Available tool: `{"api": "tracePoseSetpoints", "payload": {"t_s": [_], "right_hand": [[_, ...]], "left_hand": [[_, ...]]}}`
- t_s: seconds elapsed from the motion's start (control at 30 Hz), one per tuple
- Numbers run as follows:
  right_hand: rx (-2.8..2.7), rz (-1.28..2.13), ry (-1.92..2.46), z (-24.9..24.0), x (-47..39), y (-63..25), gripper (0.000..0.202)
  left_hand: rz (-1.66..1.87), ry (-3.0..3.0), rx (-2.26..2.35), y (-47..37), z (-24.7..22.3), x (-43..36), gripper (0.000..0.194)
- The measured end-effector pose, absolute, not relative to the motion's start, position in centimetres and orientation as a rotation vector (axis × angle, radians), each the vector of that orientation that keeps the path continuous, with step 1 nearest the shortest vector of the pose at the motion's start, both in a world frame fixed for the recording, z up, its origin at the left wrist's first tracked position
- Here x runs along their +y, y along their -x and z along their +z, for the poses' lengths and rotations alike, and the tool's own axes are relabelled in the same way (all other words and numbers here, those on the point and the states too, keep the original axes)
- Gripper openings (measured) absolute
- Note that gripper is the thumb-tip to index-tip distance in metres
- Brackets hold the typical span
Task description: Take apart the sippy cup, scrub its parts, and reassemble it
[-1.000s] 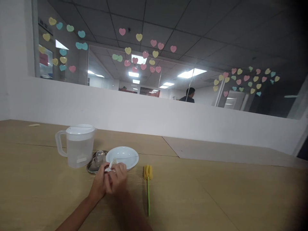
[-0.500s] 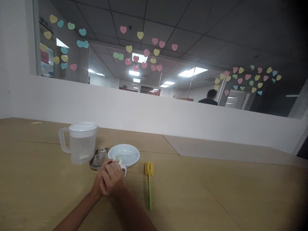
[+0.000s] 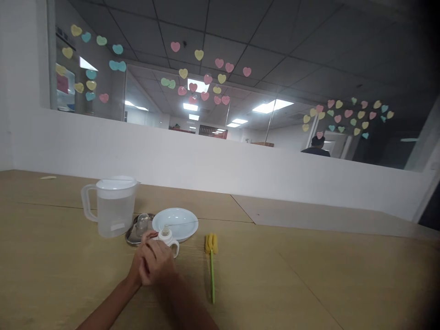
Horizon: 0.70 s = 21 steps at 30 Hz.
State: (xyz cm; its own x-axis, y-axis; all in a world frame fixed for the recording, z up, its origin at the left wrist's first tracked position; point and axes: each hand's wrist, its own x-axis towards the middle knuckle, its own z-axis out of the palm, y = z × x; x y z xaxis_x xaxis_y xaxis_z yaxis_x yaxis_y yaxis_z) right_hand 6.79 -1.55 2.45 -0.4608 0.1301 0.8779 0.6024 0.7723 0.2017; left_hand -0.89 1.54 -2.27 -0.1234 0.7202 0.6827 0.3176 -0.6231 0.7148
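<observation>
A white baby bottle collar with a pale nipple and side handles (image 3: 165, 236) shows just beyond my hands. My right hand (image 3: 158, 262) is closed over my left hand (image 3: 137, 263), and the two are pressed together in front of the bottle. Whatever lies between them is hidden. Behind the bottle is a white bowl (image 3: 184, 229). To its left, a metal tray (image 3: 132, 237) holds a clear dome-shaped cap (image 3: 143, 222). A yellow sponge brush with a green handle (image 3: 212, 270) lies to the right.
A lidded translucent pitcher (image 3: 116, 211) stands at the back left of the wooden table (image 3: 275, 275). Near the wall lies a small pale strip (image 3: 48, 177). Behind the glass with heart-shaped stickers, a person (image 3: 316, 147) is visible.
My hands have drawn slightly back from the bottle, so more of its white collar shows. Behind the glass, the person has shifted to the right.
</observation>
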Motion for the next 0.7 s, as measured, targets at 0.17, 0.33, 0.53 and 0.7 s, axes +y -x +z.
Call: {"api": "tracePoseSetpoints", "payload": {"t_s": [0.17, 0.33, 0.53, 0.7], "right_hand": [[-1.911, -0.571, 0.484, 2.8, -1.8, -7.4, 0.035], [-1.656, -0.604, 0.549, 3.1, -1.6, -8.3, 0.032], [-1.547, -0.375, 0.793, 3.6, -1.2, -8.9, 0.041], [-1.519, -0.239, 0.83, 3.8, -1.3, -9.1, 0.038]], "left_hand": [[1.724, -1.872, 1.061, 3.2, -1.4, 1.4, 0.039], [1.762, -1.918, 1.132, 2.7, -0.6, 0.8, 0.035], [1.706, -2.003, 1.164, 2.4, 0.0, 0.5, 0.042], [1.685, -1.959, 1.114, 2.4, -0.4, 0.5, 0.058]]}}
